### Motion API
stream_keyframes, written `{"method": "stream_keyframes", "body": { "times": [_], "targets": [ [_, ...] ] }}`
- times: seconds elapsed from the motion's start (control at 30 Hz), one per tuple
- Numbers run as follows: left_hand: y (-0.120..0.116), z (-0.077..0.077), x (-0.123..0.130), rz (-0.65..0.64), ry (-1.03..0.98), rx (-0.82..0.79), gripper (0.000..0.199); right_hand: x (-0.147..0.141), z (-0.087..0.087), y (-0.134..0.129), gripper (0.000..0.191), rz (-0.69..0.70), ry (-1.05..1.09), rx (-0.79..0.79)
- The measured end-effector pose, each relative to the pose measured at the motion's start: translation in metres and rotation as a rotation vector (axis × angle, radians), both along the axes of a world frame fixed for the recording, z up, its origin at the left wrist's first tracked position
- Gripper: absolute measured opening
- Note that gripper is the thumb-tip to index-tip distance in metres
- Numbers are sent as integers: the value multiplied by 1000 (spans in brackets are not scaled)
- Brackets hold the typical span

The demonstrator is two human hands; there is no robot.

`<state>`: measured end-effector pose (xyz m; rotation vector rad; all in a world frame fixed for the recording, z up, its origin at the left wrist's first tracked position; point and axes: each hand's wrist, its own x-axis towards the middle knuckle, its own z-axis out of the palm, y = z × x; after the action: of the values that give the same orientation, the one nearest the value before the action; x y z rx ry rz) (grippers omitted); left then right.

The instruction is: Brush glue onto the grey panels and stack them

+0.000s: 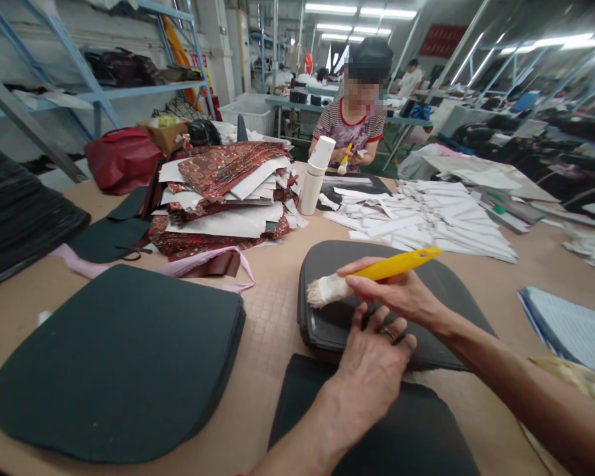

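Note:
My right hand [396,287] grips a brush with a yellow handle [396,263] and pale, worn bristles. The bristle end is over the left part of a stack of dark grey, rounded panels [446,291]; whether it touches is hard to tell. My left hand [374,360], a ring on one finger, rests with fingers apart on the near side of that stack. Below my left wrist lies another dark panel stack [426,423], partly hidden by my forearm. A larger stack of dark green-black panels [114,363] lies at the left.
Patterned red-brown pieces and white sheets [228,192] are piled behind. Stacked paper cups [313,178] stand beside them, near many white strips [426,215]. Across the table [268,311], a person [350,122] holds another yellow brush. A notebook [575,330] lies at the right.

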<state>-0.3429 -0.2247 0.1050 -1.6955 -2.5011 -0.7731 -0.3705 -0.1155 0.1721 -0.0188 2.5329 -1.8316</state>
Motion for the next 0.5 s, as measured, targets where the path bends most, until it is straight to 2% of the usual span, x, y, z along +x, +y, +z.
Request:
{"method": "stream_keyframes", "body": {
  "times": [0.07, 0.2, 0.27, 0.4, 0.5],
  "targets": [
    [-1, 0, 0, -4, -8, -12, 24, 1, 3, 2, 36, -15, -7, 5],
    [-2, 1, 3, 21, 13, -17, 31, 7, 3, 0, 35, 113, -115, -8],
    [-1, -2, 3, 36, 18, -7, 29, 4, -1, -3, 34, 132, -127, -12],
    [2, -10, 2, 34, -4, 40, 22, -16, -8, -3, 32, 77, -95, -20],
    [1, -10, 0, 27, -8, 69, 24, -37, -13, 2, 32, 30, -61, -38]
  ]
}}
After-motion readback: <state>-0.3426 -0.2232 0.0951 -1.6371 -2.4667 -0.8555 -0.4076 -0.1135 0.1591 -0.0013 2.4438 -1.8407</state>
